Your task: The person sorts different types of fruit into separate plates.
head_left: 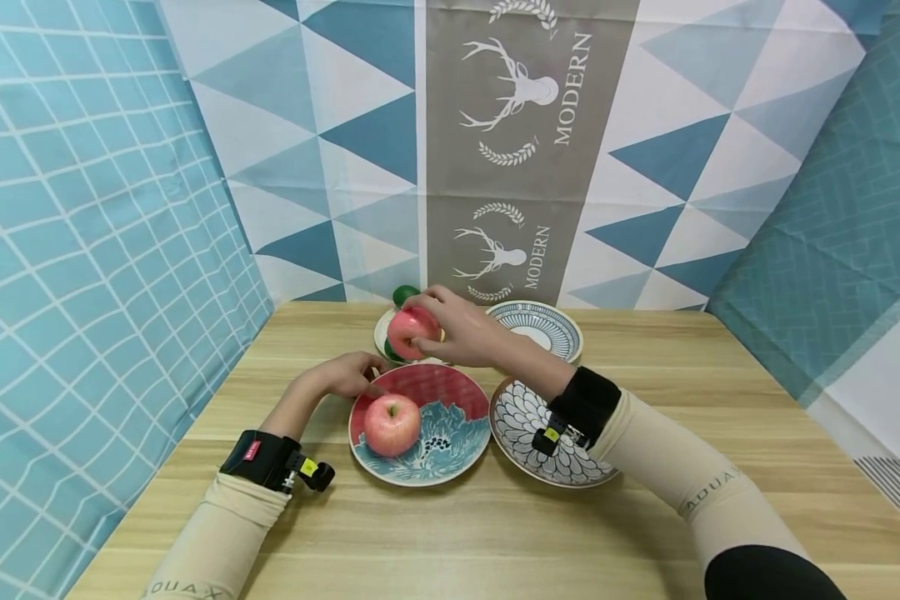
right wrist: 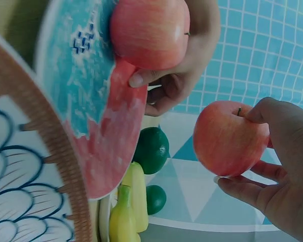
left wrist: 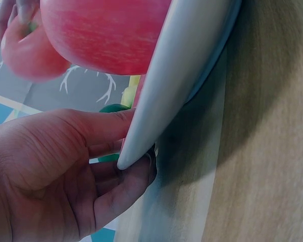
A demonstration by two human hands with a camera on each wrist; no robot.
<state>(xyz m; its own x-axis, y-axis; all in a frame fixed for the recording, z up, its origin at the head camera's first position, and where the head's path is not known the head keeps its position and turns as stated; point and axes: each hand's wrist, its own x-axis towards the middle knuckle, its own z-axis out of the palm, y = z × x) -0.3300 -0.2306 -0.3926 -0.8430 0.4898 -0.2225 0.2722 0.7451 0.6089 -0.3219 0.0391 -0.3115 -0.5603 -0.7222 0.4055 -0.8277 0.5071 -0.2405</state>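
My left hand grips the rim of a red and blue flower-patterned plate, thumb on top and fingers beneath the edge in the left wrist view. On the left half of that plate rests a red apple. A second red apple is held in my right hand, pinched between thumb and fingers. This apple is up above the far side of the plate, in front of a small white plate that it partly hides. Green fruits and yellow bananas lie at that small plate.
To the right stands a plate with a black-and-white petal pattern and brown rim, partly under my right forearm. Behind it is a blue-lined white plate. A patterned cloth hangs behind the wooden table, tiled sheets at the sides.
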